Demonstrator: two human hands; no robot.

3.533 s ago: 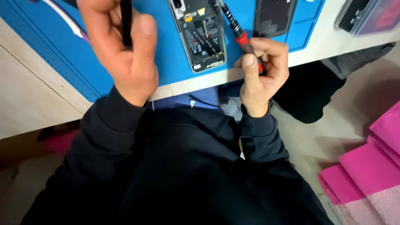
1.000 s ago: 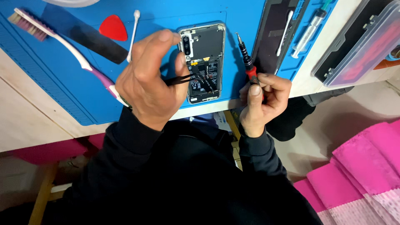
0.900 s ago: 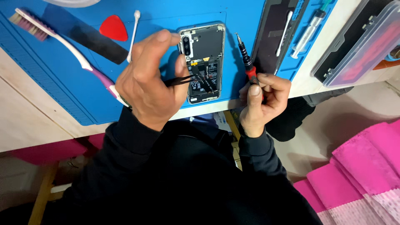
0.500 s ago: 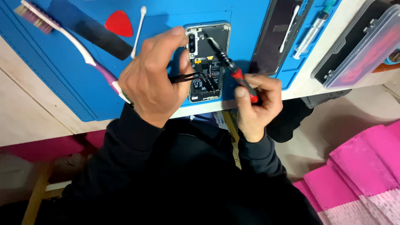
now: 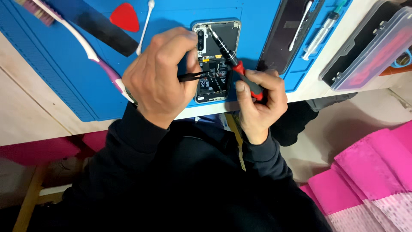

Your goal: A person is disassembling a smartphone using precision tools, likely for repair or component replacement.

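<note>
– Where do we have the opened phone (image 5: 216, 60)?

– On the mat (image 5: 60, 77), near the table's front edge, between our left hand (image 5: 161, 77) and right hand (image 5: 257, 103).

– And the tools we hold?

– Our tweezers (image 5: 195, 77) reach in from the left; our screwdriver (image 5: 229, 60) slants across it from the right.

– What lies left of us?

– The toothbrush (image 5: 86, 47), with the pick (image 5: 125, 16) and swab (image 5: 145, 25) behind our left hand.

– To the right?

– A panel (image 5: 285, 43), then a syringe (image 5: 322, 32), then the case (image 5: 369, 43).
</note>
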